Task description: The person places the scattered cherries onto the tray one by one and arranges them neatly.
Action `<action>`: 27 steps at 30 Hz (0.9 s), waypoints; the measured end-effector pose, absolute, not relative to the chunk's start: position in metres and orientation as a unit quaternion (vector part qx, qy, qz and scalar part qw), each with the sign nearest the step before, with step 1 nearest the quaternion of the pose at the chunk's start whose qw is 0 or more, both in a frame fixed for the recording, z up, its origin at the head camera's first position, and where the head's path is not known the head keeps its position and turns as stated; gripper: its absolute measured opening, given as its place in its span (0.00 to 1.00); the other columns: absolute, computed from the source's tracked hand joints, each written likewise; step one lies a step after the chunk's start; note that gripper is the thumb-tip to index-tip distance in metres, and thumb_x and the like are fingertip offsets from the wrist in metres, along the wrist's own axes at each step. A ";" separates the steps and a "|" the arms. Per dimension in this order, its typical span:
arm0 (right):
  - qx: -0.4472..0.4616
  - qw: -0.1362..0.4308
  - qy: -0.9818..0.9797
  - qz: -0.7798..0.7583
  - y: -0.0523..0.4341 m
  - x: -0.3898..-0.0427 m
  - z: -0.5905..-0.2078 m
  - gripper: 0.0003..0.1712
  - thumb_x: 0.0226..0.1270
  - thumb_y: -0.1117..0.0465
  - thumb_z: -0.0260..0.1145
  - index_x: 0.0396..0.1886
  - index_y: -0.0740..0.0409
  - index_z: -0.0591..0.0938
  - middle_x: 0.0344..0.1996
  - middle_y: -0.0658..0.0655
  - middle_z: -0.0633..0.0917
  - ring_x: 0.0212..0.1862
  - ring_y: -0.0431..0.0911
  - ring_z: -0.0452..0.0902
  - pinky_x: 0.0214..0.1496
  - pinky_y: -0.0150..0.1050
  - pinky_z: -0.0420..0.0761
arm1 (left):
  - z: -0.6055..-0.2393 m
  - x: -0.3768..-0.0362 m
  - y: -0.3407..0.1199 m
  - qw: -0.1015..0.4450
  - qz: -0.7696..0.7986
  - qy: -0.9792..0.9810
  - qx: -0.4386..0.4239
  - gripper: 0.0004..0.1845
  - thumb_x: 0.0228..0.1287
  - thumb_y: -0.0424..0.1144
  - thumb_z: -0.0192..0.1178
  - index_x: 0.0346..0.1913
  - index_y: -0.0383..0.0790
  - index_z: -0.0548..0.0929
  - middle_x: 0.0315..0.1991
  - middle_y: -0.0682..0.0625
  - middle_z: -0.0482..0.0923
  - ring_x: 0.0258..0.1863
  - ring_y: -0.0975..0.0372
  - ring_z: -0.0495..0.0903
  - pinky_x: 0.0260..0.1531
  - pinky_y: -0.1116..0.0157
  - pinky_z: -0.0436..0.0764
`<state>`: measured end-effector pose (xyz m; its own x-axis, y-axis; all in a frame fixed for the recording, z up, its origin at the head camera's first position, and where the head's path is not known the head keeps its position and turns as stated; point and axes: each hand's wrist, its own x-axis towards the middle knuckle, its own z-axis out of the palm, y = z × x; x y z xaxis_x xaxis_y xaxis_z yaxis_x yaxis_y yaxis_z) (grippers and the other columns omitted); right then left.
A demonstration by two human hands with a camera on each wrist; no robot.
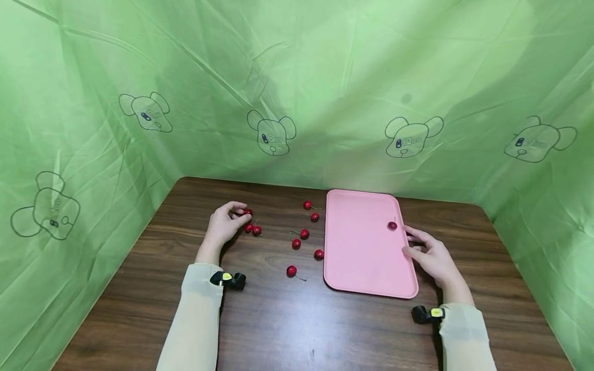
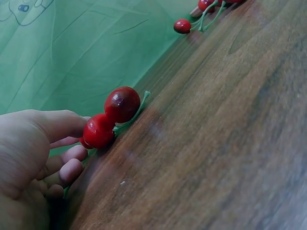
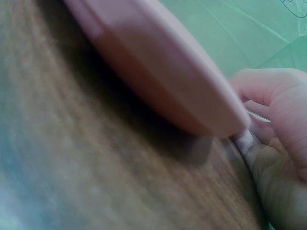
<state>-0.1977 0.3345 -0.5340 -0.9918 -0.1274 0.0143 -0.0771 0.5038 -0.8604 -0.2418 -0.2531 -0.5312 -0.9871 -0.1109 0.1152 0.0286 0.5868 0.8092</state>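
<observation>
The left hand [image 1: 226, 222] pinches a glossy red cherry [image 2: 99, 131] with green stem; the right hand [image 1: 429, 255], fingers relaxed, touches the pink tray [image 1: 362, 247].

I'm facing a dark brown wood-grain tabletop [image 1: 260, 319] w/ rounded far corners, boxed in on three sides by a creased green sheet [image 1: 325, 77] that hangs behind & along both edges. The sheet is printed w/ outline drawings of a cartoon bear head [image 1: 272, 132], repeated across the back & on the side panels. Light is soft & even, brighter on the upper right of the sheet, w/ a faint sheen on the wood near me.
</observation>
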 end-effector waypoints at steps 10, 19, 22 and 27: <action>-0.059 0.026 0.868 -0.492 0.335 -0.198 -0.533 0.37 0.77 0.63 0.72 0.81 0.61 0.73 0.65 0.74 0.81 0.46 0.33 0.84 0.47 0.27 0.84 | -0.531 -0.240 -0.252 0.080 -0.445 -0.892 0.018 0.15 0.69 0.40 0.76 0.55 0.39 0.90 0.45 0.44 0.90 0.40 0.56 0.82 0.44 0.59 0.77; -0.056 0.025 0.868 -0.493 0.335 -0.197 -0.533 0.37 0.77 0.64 0.72 0.81 0.61 0.73 0.65 0.74 0.81 0.47 0.32 0.83 0.48 0.26 0.83 | -0.529 -0.240 -0.250 0.082 -0.442 -0.893 0.015 0.14 0.69 0.40 0.76 0.53 0.39 0.90 0.44 0.44 0.90 0.40 0.55 0.82 0.43 0.58 0.77; -0.058 0.028 0.867 -0.495 0.335 -0.197 -0.532 0.37 0.77 0.64 0.72 0.82 0.61 0.72 0.65 0.74 0.81 0.47 0.33 0.84 0.48 0.27 0.83 | -0.529 -0.240 -0.250 0.083 -0.441 -0.893 0.018 0.14 0.69 0.40 0.77 0.53 0.39 0.90 0.44 0.44 0.90 0.40 0.55 0.82 0.44 0.58 0.77; -0.055 0.031 0.865 -0.497 0.334 -0.197 -0.532 0.37 0.77 0.63 0.72 0.82 0.61 0.72 0.66 0.74 0.81 0.48 0.33 0.83 0.48 0.27 0.83 | -0.530 -0.240 -0.250 0.085 -0.436 -0.896 0.018 0.14 0.69 0.40 0.77 0.53 0.39 0.90 0.45 0.44 0.89 0.41 0.54 0.82 0.44 0.58 0.77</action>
